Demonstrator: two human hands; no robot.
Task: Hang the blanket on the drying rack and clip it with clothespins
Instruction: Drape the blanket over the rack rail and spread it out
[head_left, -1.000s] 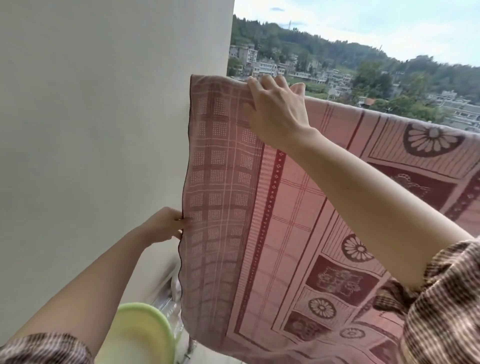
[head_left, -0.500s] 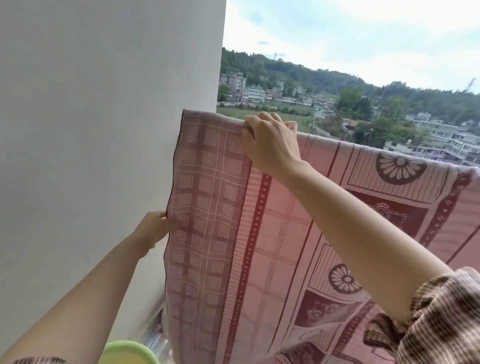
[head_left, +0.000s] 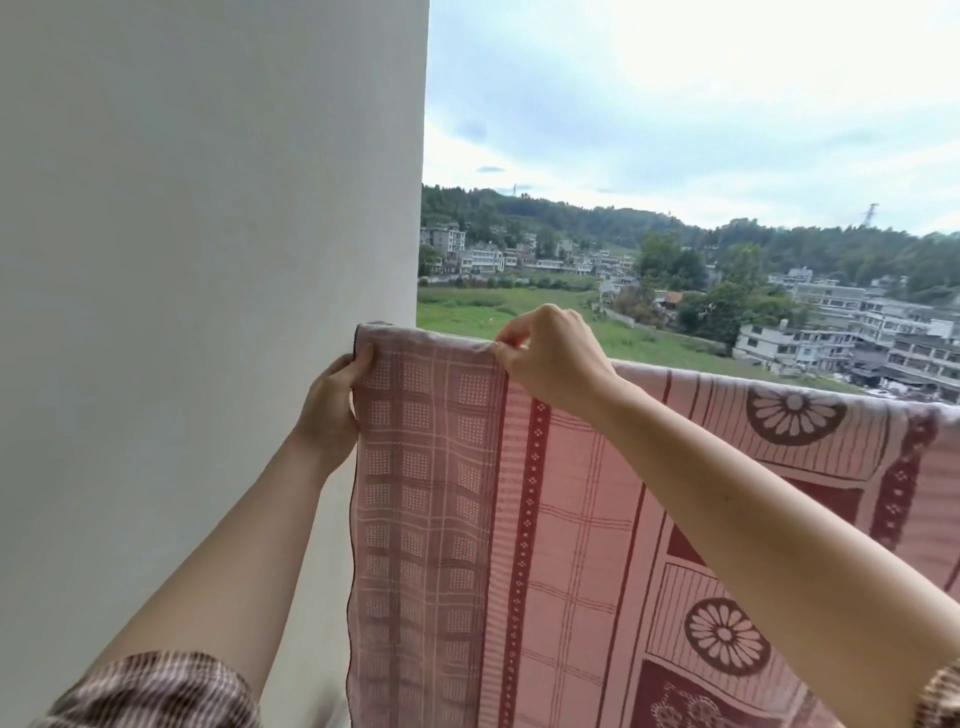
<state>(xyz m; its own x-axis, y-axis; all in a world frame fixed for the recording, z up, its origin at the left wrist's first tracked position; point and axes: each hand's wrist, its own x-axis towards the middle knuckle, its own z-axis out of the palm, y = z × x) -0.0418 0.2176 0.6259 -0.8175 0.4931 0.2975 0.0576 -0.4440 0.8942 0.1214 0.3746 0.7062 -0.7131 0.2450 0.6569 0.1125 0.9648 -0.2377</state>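
Observation:
A pink blanket (head_left: 561, 561) with dark red checks and flower medallions hangs draped over a bar that its top fold hides. My left hand (head_left: 332, 410) grips the blanket's left edge just below the top corner, thumb on the front. My right hand (head_left: 556, 358) pinches the top fold a little to the right of that corner, fingers curled over the fabric. No clothespin shows, and the drying rack itself stays covered by the cloth.
A white wall (head_left: 208, 312) stands close on the left, almost touching the blanket's left edge. Beyond the fold lie open air, a green field (head_left: 493, 312) and distant buildings. Checked sleeves cover both my upper arms.
My left hand has slid up the blanket's left edge to near the top corner. My right hand changed from lying flat on the fold to pinching it. The view tilted upward; the green basin has left the frame.

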